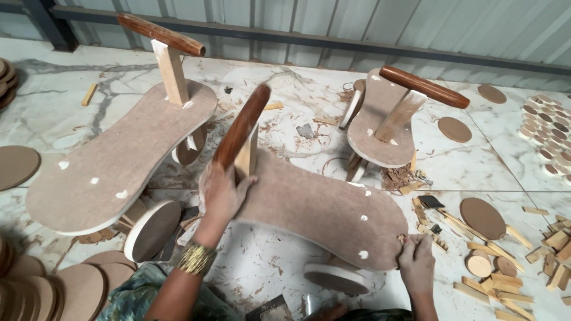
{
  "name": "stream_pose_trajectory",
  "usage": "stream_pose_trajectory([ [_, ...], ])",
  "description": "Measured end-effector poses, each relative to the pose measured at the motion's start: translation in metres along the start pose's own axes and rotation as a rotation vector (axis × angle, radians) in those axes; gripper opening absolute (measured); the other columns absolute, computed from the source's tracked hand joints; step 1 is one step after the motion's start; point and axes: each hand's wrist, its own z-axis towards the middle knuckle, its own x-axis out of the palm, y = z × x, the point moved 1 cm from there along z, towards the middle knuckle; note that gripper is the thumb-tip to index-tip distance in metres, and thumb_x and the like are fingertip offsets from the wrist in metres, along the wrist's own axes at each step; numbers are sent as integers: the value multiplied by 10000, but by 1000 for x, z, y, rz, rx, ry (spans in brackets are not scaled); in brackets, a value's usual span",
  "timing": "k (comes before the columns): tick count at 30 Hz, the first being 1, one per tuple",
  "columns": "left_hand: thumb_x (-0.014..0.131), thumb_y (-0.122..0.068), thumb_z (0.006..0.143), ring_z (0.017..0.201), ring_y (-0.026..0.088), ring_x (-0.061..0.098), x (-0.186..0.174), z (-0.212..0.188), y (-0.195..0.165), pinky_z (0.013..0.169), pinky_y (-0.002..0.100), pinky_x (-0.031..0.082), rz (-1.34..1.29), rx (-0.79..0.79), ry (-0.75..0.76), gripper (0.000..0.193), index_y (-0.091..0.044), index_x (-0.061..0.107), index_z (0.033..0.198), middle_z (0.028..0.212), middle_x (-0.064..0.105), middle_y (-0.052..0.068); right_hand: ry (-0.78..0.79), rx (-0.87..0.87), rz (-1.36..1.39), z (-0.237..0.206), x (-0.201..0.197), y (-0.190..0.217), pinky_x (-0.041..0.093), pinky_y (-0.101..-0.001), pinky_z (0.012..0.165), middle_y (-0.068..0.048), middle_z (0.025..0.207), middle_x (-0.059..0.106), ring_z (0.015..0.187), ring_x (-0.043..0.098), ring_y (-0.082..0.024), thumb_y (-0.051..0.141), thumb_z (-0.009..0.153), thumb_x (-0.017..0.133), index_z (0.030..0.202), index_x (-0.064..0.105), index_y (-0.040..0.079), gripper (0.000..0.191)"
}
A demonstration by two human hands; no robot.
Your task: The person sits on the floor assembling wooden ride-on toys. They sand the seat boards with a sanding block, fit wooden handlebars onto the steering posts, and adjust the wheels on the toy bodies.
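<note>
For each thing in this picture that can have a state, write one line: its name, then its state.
Left hand: gripping the near toy's handle post.
Right hand: fingers pressed on the seat's rear edge.
Near wooden ride-on toy: upright on its wheels, handle fitted.
Left ride-on toy: upright, handle fitted.
Far ride-on toy: upright, handle fitted.
Loose wooden discs: lying flat on the floor.
Wood offcuts: scattered.

We observed a white marble-patterned tiled floor (89,95) strewn with sawdust and shavings, bounded at the far side by a corrugated metal wall (357,24) with a dark horizontal rail (333,38), evenly lit.
</note>
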Motion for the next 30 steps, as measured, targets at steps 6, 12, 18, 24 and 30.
stream_pose_trajectory([
  [6, 656, -336, 949, 1384, 494, 418, 45, 30, -28, 1178, 535, 352, -389, 54, -260, 873, 16, 223, 1621, 1547, 350, 340, 194, 116, 461, -42, 22, 10, 545, -327, 485, -108, 843, 686, 529, 623, -178, 177, 1010, 510, 999, 523, 7, 171],
  [12, 752, -313, 931, 1527, 457, 98, 91, -98, -51, 1239, 488, 99, -759, -176, -185, 1075, 131, -10, 1545, 1628, 53, 365, 247, 106, 717, -125, 81, 22, 552, -326, 444, -95, 887, 698, 519, 645, -174, 120, 969, 511, 955, 544, -7, 132],
  [18, 782, -370, 760, 1373, 350, 524, 72, -112, 2, 1149, 418, 438, -993, -418, 269, 1099, 50, 157, 1559, 1496, 474, 270, 245, 254, 834, -205, 136, 30, 531, -319, 412, -158, 743, 708, 471, 632, -172, 60, 920, 572, 1017, 574, -1, 115],
  [24, 793, -406, 794, 1368, 281, 516, 25, -63, 60, 1122, 372, 410, -1000, -139, 523, 1000, 3, 292, 1557, 1484, 532, 201, 948, -51, 638, -205, 107, 65, 489, -238, 537, -133, 722, 713, 553, 636, -124, 88, 977, 596, 1029, 602, 11, 93],
  [30, 747, -450, 775, 1202, 284, 649, -2, -43, 59, 976, 439, 534, -878, -161, 533, 847, -78, 466, 1482, 1342, 669, 140, 637, -342, 429, -142, 63, 129, 465, -257, 621, -55, 829, 645, 665, 557, -140, 94, 956, 616, 903, 669, 47, 89],
])
